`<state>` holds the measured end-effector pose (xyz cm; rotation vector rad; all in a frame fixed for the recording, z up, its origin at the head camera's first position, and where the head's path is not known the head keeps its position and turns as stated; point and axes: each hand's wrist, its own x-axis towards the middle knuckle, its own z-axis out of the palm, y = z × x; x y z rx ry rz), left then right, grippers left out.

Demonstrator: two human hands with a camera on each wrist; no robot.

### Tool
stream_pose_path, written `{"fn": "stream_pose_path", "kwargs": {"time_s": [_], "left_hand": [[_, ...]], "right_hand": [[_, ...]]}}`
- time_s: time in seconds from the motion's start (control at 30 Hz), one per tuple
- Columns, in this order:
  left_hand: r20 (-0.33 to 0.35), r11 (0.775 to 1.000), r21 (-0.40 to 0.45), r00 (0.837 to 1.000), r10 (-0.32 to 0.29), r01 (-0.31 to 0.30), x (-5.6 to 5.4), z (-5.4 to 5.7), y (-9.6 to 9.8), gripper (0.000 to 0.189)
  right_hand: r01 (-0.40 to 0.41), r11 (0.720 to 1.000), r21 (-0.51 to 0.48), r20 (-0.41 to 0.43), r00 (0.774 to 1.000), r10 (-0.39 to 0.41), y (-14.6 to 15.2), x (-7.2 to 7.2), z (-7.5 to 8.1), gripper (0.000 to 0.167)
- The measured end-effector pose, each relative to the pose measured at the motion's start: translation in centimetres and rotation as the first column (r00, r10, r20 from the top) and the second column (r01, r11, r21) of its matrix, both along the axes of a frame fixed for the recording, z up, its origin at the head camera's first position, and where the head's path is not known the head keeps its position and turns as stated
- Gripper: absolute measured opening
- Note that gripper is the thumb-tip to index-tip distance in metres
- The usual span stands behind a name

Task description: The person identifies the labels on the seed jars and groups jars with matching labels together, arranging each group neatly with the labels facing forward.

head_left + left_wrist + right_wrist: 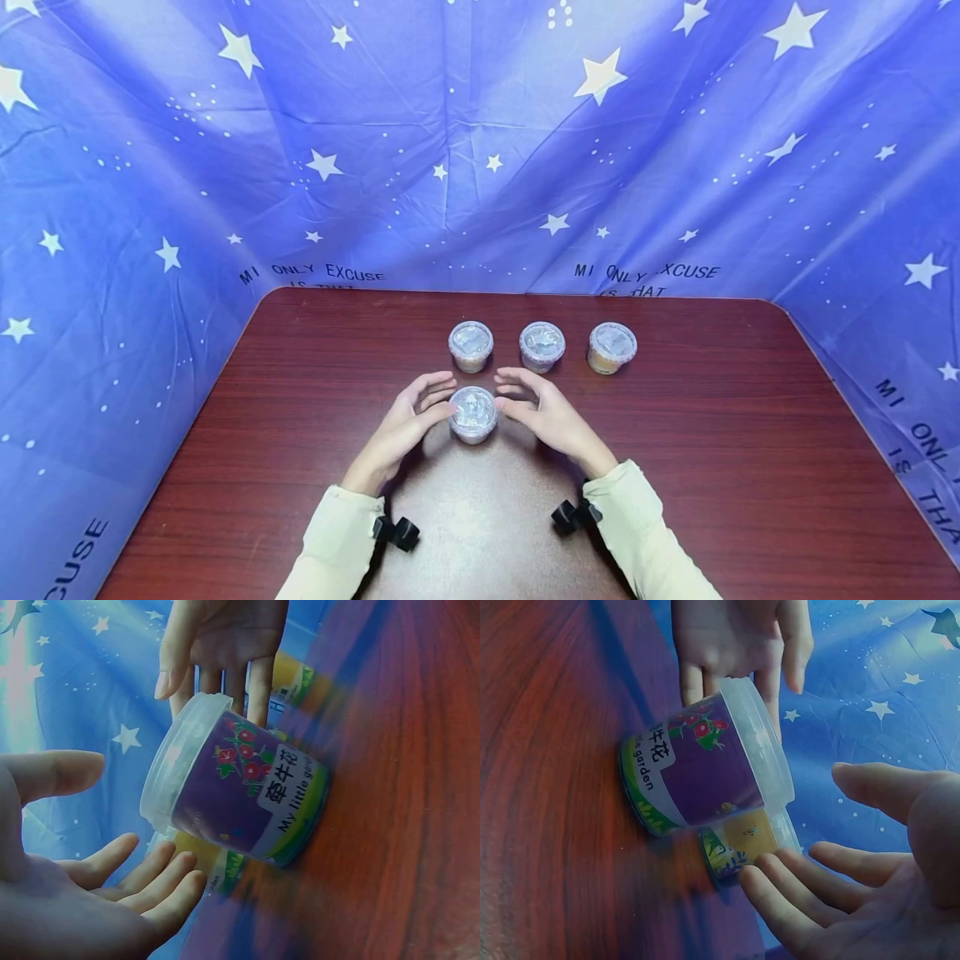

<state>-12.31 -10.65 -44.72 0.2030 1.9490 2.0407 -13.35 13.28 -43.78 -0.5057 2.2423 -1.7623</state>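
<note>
Basically, purple tub [217,787] upright btwn fingers of L hand [401,427] & R hand [555,419].
Both sets loosely spread, no pinch visible, prob. flanking it for two-sided control. Three more tubs [542,347] line up just past fingertips, likely spaced for finger room.

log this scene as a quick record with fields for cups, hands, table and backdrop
near cup: purple side with red flowers, lidded, upright, between the hands
back row: three lidded cups, side by side beyond the near cup
left hand: fingers spread beside the near cup, not gripping
right hand: opposite side of the near cup, not gripping
table: dark red, wood-grained
backdrop: blue, star-printed cloth
</note>
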Motion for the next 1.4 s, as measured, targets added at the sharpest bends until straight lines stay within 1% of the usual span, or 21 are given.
{"fn": "stream_pose_path", "kwargs": {"time_s": [0.23,0.37,0.47,0.77,0.93,1.1,1.17,1.27,1.4], "left_hand": [[-0.038,0.996,0.026,0.995,0.092,-0.091,-1.1,0.6,0.2,0.055],[-0.047,0.988,0.064,0.988,0.145,-0.141,-1.9,0.7,0.3,0.052],[-0.049,0.982,0.074,0.983,0.175,-0.171,-2.4,0.7,0.5,0.051],[-0.093,0.979,0.016,0.975,0.202,-0.201,-4.1,0.1,0.9,0.053],[-0.07,0.978,-0.005,0.975,0.209,-0.21,-5.0,-0.6,1.0,0.054],[-0.032,0.977,0.015,0.977,0.211,-0.211,-5.6,-1.0,1.1,0.055],[-0.027,0.978,0.02,0.977,0.209,-0.209,-5.8,-1.1,1.1,0.055],[-0.026,0.979,0.021,0.978,0.205,-0.205,-6.2,-1.3,1.2,0.056],[-0.028,0.978,0.029,0.978,0.205,-0.204,-6.5,-1.4,1.3,0.055]], "right_hand": [[0.077,0.997,-0.027,0.011,0.997,-0.077,-0.5,-1.0,0.2,0.056],[0.092,0.995,-0.031,0.007,0.996,-0.092,-0.9,-1.4,0.4,0.058],[0.091,0.995,-0.026,0.008,0.996,-0.091,-1.2,-1.8,0.2,0.06],[0.118,0.992,-0.042,-0.012,0.993,-0.118,-2.0,-2.7,-0.7,0.067],[0.121,0.993,-0.011,-0.032,0.992,-0.122,-2.4,-3.1,-1.0,0.071],[0.147,0.989,0.016,-0.032,0.989,-0.147,-2.6,-3.6,-1.5,0.071],[0.151,0.988,0.019,-0.026,0.988,-0.15,-2.7,-3.8,-1.6,0.071],[0.156,0.988,0.017,-0.006,0.988,-0.156,-3.0,-4.0,-1.2,0.07],[0.153,0.988,0.028,0.002,0.988,-0.153,-3.5,-3.6,0.7,0.068]]}}
